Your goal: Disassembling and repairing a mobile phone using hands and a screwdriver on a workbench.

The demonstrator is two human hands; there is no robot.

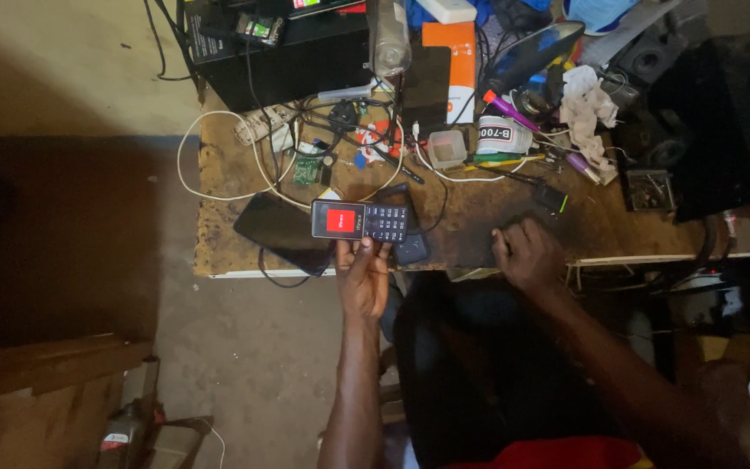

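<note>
My left hand (363,276) holds a small keypad phone (359,221) sideways above the front edge of the wooden workbench (219,174). Its screen glows red on the left and its keys show on the right. My right hand (525,254) rests with curled fingers on the bench's front edge, to the right of the phone, and nothing shows in it. A flat black smartphone (281,231) lies face down just left of the keypad phone. Another dark phone part (411,250) lies under the keypad phone's right end.
The bench's back is crowded: a black box (288,61), a white power strip (262,126) with looping cables, a small green circuit board (306,171), an orange box (455,61), a glue tube (503,135), crumpled tissue (588,108), a clear plastic bottle (390,39). Concrete floor lies at left.
</note>
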